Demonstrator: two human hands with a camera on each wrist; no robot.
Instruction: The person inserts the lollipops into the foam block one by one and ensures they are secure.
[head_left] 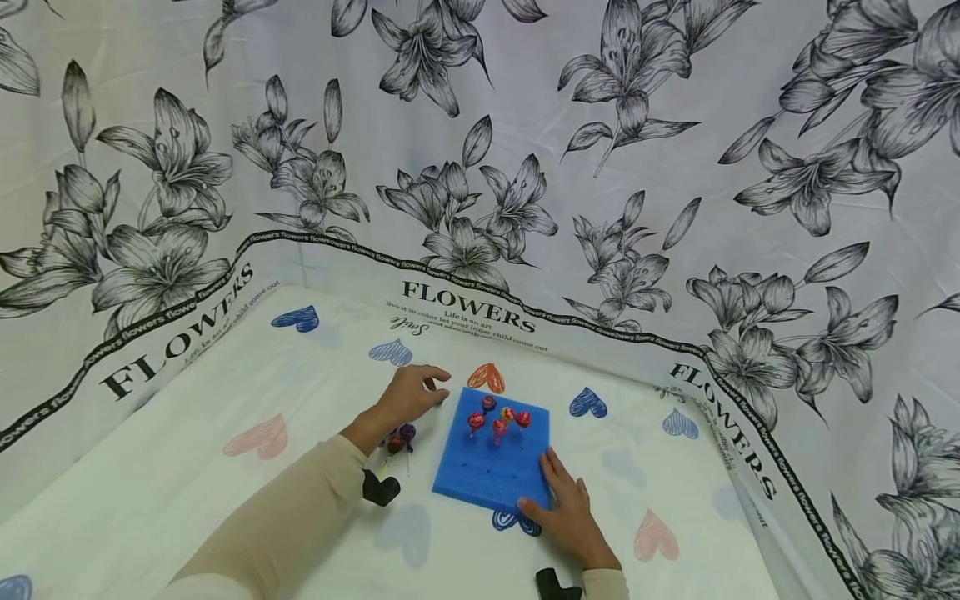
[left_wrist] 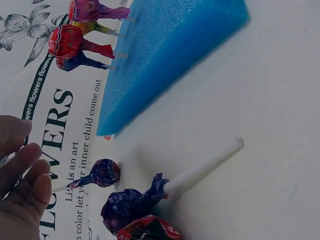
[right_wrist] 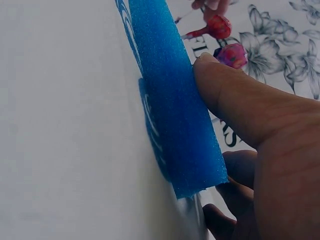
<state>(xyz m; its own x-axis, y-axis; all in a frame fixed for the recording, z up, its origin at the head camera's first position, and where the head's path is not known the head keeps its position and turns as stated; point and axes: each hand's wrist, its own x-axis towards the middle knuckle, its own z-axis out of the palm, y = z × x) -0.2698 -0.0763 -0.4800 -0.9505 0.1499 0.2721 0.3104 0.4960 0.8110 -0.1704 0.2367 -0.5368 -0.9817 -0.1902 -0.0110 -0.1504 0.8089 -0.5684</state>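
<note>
A blue foam block [head_left: 487,475] lies on the cloth with several lollipops [head_left: 500,427] standing stick-down in its far part. At its near right corner my right hand [head_left: 566,504] holds the block, thumb [right_wrist: 220,82] along one edge and fingers round the other side. My left hand [head_left: 408,393] hovers left of the block, fingers loosely bent with a gap between them. Close to its fingertips in the left wrist view is a dark-wrapped lollipop [left_wrist: 105,173], its stick end running behind the fingers. More lollipops [left_wrist: 122,210] lie under the left wrist.
White cloth printed with hearts covers the table [head_left: 315,367]. Behind it hangs a flower-printed curtain [head_left: 525,108]. Black wrist mounts [head_left: 381,488] show at both wrists. Small holes dot the near part of the foam.
</note>
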